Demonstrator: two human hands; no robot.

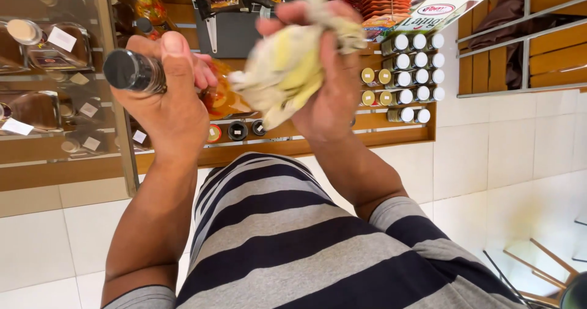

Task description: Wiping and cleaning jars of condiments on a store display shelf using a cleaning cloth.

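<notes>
Bottle (183,80) gripped in left hand (168,101) fingers, black cap protruding, right hand (330,83) fingers clutching yellowish cloth (287,64), seemingly touching glass.

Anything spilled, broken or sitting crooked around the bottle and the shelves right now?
Nothing stands out. The left hand grips a dark-capped bottle by the neck, and the right hand presses a crumpled yellowish cloth against it. The white-lidded jars on the wooden shelf stand in even rows.

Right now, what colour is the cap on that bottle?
The bottle cap is black, seen in the head view.
</notes>
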